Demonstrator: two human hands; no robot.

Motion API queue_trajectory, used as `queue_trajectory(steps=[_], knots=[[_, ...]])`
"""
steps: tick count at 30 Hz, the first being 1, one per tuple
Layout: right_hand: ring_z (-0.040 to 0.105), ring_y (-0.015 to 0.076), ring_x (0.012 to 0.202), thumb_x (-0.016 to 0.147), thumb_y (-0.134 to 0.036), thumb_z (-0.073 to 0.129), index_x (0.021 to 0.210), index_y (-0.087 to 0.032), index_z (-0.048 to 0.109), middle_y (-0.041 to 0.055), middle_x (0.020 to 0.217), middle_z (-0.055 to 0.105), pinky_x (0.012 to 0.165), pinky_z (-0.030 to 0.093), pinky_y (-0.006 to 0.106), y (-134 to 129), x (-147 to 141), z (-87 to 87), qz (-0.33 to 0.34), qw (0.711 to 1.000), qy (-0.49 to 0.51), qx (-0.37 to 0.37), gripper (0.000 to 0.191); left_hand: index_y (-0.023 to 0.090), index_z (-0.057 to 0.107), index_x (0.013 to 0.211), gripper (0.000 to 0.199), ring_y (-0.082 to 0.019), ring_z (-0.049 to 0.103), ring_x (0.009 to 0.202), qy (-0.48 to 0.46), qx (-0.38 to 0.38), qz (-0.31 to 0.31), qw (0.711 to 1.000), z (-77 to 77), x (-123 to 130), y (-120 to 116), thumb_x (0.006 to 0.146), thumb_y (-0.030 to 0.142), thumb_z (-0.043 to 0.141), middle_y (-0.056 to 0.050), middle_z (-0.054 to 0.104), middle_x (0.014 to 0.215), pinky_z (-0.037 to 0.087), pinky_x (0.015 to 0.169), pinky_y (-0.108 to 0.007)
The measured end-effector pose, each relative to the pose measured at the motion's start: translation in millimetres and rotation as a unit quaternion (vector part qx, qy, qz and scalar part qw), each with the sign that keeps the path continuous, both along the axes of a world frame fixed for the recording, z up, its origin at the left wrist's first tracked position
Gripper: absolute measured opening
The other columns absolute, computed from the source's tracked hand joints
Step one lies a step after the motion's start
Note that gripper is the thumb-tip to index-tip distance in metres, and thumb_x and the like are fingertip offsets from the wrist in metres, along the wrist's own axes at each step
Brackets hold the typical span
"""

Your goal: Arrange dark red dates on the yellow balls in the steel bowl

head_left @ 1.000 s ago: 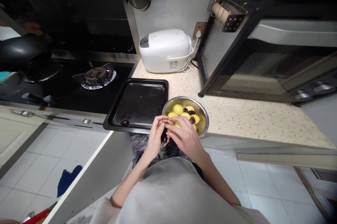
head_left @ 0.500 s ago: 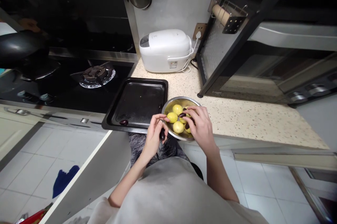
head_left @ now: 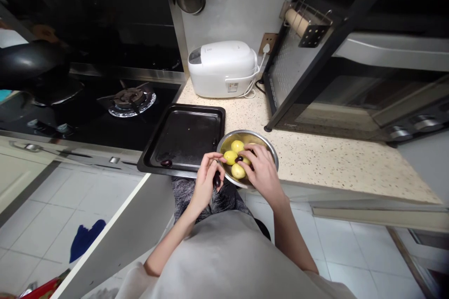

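A steel bowl (head_left: 275, 161) holding several yellow lemons (head_left: 238, 171) stands at the counter's front edge. My right hand (head_left: 263, 170) reaches into it from the right, its bent fingertips closed at a small dark purple oval fruit (head_left: 239, 159) among the lemons. Curled at the bowl's left rim, my left hand (head_left: 206, 179) grips another dark oval fruit (head_left: 216, 179), and its index finger extends to the rim. To the left lies a black baking tray (head_left: 182, 135), with one dark oval fruit (head_left: 166, 163) near its front edge and a smaller dark piece at its right side.
Behind the tray and bowl stands a white rice cooker (head_left: 222, 69), plugged into the wall. A gas burner (head_left: 129, 100) and a black wok (head_left: 31, 62) are on the left. An oven (head_left: 393, 98) sits in a black rack at right. Below the tray, a drawer (head_left: 115, 233) is pulled out.
My right hand has moved lower and slightly left into the bowl, bringing the dark fruit down among the lemons. My left hand keeps its hold. The view has shifted slightly.
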State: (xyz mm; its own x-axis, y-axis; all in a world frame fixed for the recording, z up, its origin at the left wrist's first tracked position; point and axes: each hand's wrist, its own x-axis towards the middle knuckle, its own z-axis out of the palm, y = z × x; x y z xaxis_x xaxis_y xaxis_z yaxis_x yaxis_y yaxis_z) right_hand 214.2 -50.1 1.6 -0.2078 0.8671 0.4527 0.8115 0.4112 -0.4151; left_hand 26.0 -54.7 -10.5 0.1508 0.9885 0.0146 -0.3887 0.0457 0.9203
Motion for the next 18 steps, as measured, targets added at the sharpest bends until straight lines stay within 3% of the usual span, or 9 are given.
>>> queue_trajectory(steps=[6,9,11,18], knots=[[0.063,0.0253,0.109,0.1,-0.02,0.063,0.104,-0.022,0.07,0.0077,0.109,0.072,0.099,0.05,0.044,-17,-23,14.1,0.09,0.989,0.095,0.064,0.009,0.022,0.059,0.112,0.033,-0.007,0.049,0.052,-0.015,-0.01,0.042,0.999,-2.5,1,1,0.099,0.053,0.059,-0.002,0.066,0.095,0.04,0.039,-0.017],[0.063,0.0258,0.113,0.097,-0.026,0.069,0.109,-0.023,0.07,0.0074,0.115,0.073,0.099,0.051,0.044,-25,-41,15.2,0.154,0.984,0.065,0.054,0.013,0.022,0.061,0.111,0.03,-0.009,0.06,0.068,0.01,0.002,0.086,0.996,-2.0,0,0,0.101,0.049,0.058,-0.003,0.068,0.101,0.053,0.063,-0.02],[0.062,0.027,0.117,0.095,-0.028,0.071,0.116,-0.021,0.069,0.0086,0.121,0.072,0.099,0.051,0.044,-27,-51,13.1,0.184,0.982,0.027,0.041,0.022,0.021,0.063,0.11,0.027,-0.01,0.064,0.078,0.026,0.003,0.108,0.994,-1.5,-1,-1,0.102,0.046,0.056,-0.003,0.069,0.104,0.055,0.079,-0.023],[0.063,0.0263,0.119,0.098,-0.019,0.063,0.121,-0.018,0.067,0.0111,0.122,0.073,0.101,0.05,0.044,-22,-60,4.4,0.185,0.98,0.007,0.071,0.023,0.019,0.065,0.102,0.027,-0.014,0.065,0.088,-0.009,-0.037,0.126,0.991,2.2,-1,1,0.1,0.044,0.055,-0.004,0.069,0.098,0.051,0.088,-0.026]])
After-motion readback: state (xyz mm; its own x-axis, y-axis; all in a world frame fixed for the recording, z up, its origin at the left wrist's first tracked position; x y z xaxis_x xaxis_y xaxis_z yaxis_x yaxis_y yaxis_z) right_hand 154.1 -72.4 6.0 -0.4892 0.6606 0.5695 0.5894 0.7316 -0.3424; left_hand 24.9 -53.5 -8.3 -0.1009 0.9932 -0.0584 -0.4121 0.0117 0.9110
